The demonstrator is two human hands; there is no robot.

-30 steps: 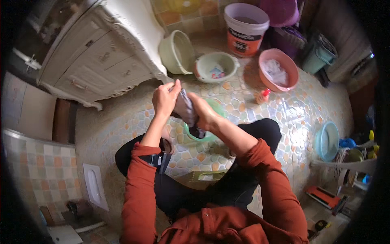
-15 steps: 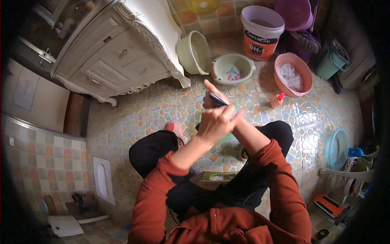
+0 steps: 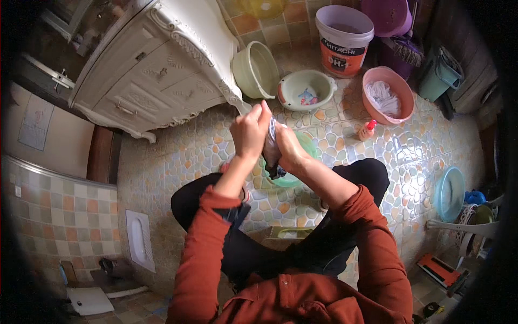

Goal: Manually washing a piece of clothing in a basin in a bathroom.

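Note:
Above the floor, a bunched grey cloth (image 3: 271,141) with a dark lower end hangs between my two hands; its exact kind is hard to make out. My left hand (image 3: 249,132) is closed round its upper part, knuckles up. On the other side, my right hand (image 3: 290,147) grips the same cloth, fingers curled in toward it. Underneath, partly hidden by the hands and cloth, a green basin (image 3: 305,144) stands on the floor between my feet.
Ahead stand a pale bucket (image 3: 253,70), an oval basin (image 3: 306,105), an orange-and-white pail (image 3: 345,54) and a pink basin (image 3: 389,116) holding white cloth. Near it is a red-topped bottle (image 3: 367,130). A white cabinet (image 3: 156,70) is at left, a blue basin (image 3: 449,195) at right, a washboard (image 3: 288,232) close to me.
My hands were crossed, the left over the right, hiding most of the cloth. They have come apart to either side, the left moving left and forward, and the cloth now shows between them.

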